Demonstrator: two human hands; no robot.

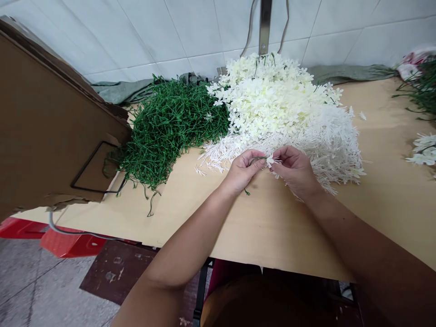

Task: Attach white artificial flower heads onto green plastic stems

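My left hand point(242, 170) pinches a thin green plastic stem point(256, 159) whose lower end pokes out below the hand. My right hand point(295, 169) pinches a small white artificial flower point(270, 160) right at the tip of that stem. Both hands hover over the front edge of a heap of white stamen pieces point(327, 141). Behind it lies a big pile of cream-white flowers point(269, 95). A mound of green stems point(170, 125) sits to the left of my hands.
The wooden tabletop point(384, 200) ends at a white tiled wall. A brown cardboard box point(44, 131) leans at the left. More flowers point(424, 150) and green stems point(422, 88) lie at the right edge. Red crates point(71, 243) stand on the floor.
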